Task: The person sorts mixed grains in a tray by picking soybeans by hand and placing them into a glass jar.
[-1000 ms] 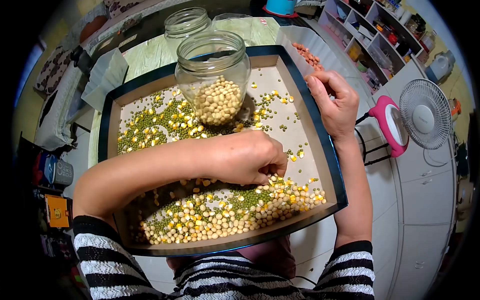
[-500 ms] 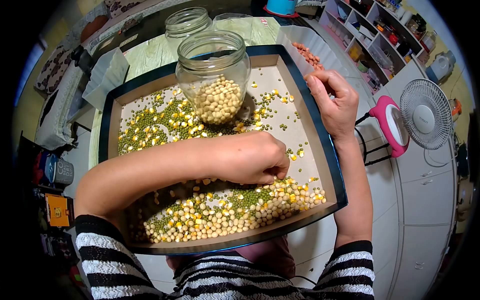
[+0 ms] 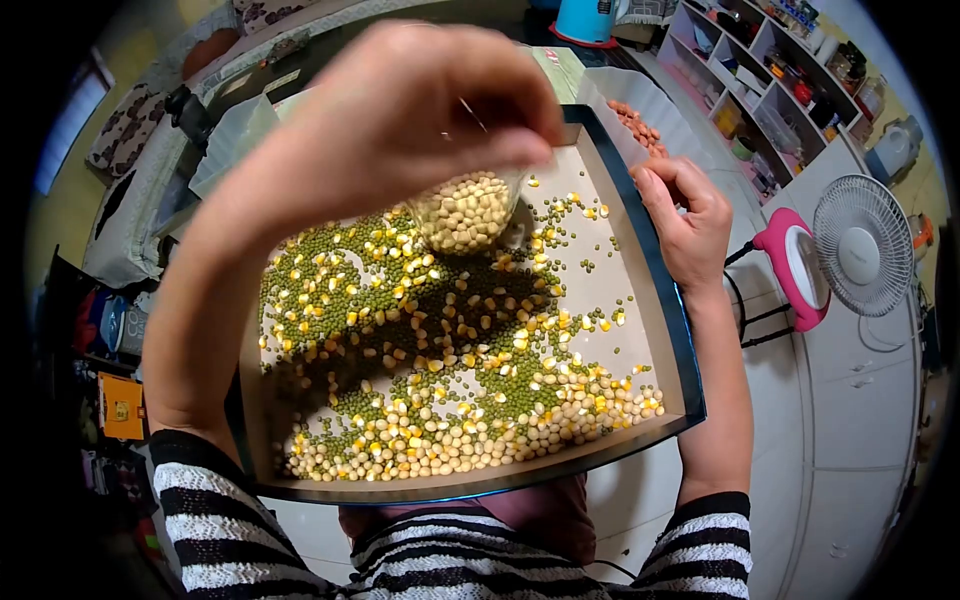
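From where I stand, the left hand (image 3: 440, 110) has just risen from the mixed green, yellow and cream grains (image 3: 510, 400), uncovering them, to above the clear glass jar (image 3: 510, 205) inside the dark-rimmed beige tray (image 3: 670, 330). Blur hides whether its fingers meet. The right hand (image 3: 693, 225) curls at the tray's rim, grip unclear to me. No writing is readable.

I make out one camera, worn on the person's head, facing forward and steeply down past the striped sleeves (image 3: 215, 505) into the tray (image 3: 650, 300), close enough that it takes up the middle. The left hand (image 3: 430, 115) stands between lens and tray, while the very wide view bends the room, with shelves (image 3: 765, 95) and fan (image 3: 859, 252) farther off, right.
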`<move>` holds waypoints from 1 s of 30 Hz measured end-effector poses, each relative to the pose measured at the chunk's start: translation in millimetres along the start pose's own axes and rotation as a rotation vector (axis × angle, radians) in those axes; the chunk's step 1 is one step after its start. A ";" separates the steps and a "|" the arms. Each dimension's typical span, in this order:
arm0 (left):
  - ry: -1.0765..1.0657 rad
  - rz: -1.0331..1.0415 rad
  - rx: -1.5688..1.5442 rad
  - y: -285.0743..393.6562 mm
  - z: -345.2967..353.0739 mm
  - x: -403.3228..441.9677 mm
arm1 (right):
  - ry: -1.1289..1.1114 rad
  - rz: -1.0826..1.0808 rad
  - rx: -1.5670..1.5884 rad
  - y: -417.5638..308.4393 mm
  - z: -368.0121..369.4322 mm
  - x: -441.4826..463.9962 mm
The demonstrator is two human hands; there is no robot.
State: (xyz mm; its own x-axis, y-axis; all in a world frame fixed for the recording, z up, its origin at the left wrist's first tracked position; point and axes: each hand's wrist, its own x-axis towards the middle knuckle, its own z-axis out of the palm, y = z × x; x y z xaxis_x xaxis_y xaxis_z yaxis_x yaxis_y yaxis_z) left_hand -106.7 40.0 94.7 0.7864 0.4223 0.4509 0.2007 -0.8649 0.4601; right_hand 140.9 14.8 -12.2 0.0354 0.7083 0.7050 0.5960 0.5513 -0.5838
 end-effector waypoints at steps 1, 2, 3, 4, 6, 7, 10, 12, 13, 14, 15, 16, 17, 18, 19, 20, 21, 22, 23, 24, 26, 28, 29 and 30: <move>0.022 -0.069 0.093 -7.1 -9.3 -1.3 | 0.022 -0.034 0.004 1.0 0.6 0.1; 0.046 -0.137 0.186 -14.3 -17.9 -2.7 | 0.021 -0.036 0.005 1.3 0.8 0.2; 0.046 -0.167 0.163 -22.7 -22.8 -5.1 | 0.023 -0.025 0.017 1.3 0.8 0.0; 0.047 -0.169 0.161 -28.5 -24.9 -6.5 | 0.023 -0.012 0.028 1.5 0.9 -0.6; -0.045 -0.290 0.168 -37.2 -26.2 -10.0 | 0.023 -0.002 0.035 2.9 1.3 -1.1; -0.056 -0.335 0.136 -39.9 -25.8 -11.6 | 0.025 0.006 0.040 4.0 1.2 -1.4; -0.020 -0.311 0.207 -33.0 -23.2 -10.2 | 0.018 -0.002 0.024 2.2 0.4 -0.3; 0.015 -0.287 0.166 -30.0 -19.5 -7.6 | 0.016 0.006 0.035 2.6 0.6 -0.4; 0.065 -0.114 0.193 -28.5 -17.8 -6.3 | 0.018 0.014 0.050 2.6 0.8 -0.3; 0.112 0.060 0.219 -26.3 -14.7 -4.7 | 0.020 0.017 0.047 2.2 1.0 -0.4; 0.101 0.140 0.166 -19.2 -6.3 -4.8 | 0.020 0.013 0.052 1.5 1.2 -0.3; 0.067 0.134 0.099 -11.2 4.2 -6.0 | 0.020 0.010 0.057 1.0 0.8 -0.1; -0.017 0.141 0.029 -3.7 16.3 -6.5 | 0.020 0.011 0.052 1.0 -0.9 -0.6; -0.101 0.145 -0.042 2.0 27.8 -7.4 | -0.008 0.025 0.036 0.4 -2.1 -1.0; -0.190 0.171 -0.058 4.3 39.9 -8.5 | -0.038 0.037 0.020 0.1 -2.8 -0.8; -0.279 0.197 -0.072 4.7 52.2 -10.2 | -0.039 0.037 0.018 -0.4 -2.8 -0.7; -0.349 0.175 -0.138 2.1 66.0 -12.5 | -0.035 0.034 0.013 -0.7 -2.6 -0.6; -0.419 0.154 -0.203 2.7 75.3 -12.9 | -0.031 0.032 0.008 -0.9 -2.3 -0.7; -0.500 0.103 -0.230 5.5 79.3 -12.9 | -0.031 0.032 0.008 -0.8 -2.3 -0.6; -0.544 0.078 -0.227 5.7 85.0 -12.0 | -0.033 0.025 -0.001 0.6 -3.1 -0.6; -0.561 0.050 -0.227 1.1 95.0 -12.8 | -0.033 0.020 -0.009 0.6 -3.3 -0.4; -0.578 0.034 -0.209 -4.4 100.4 -13.4 | -0.039 0.043 -0.001 0.0 -3.0 -0.3; -0.593 0.017 -0.192 -6.3 102.2 -13.4 | -0.038 0.043 -0.001 0.3 -2.8 -0.3; -0.595 0.017 -0.192 -7.2 103.6 -13.6 | -0.037 0.026 -0.005 1.0 -2.8 -0.3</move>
State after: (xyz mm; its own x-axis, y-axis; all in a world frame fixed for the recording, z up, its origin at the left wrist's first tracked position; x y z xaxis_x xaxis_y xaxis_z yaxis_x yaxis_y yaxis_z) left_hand -58.3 12.4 5.9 0.9904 0.1372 -0.0183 0.1197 -0.7827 0.6108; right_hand 143.7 13.9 -11.9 0.0216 0.7384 0.6740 0.5996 0.5299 -0.5997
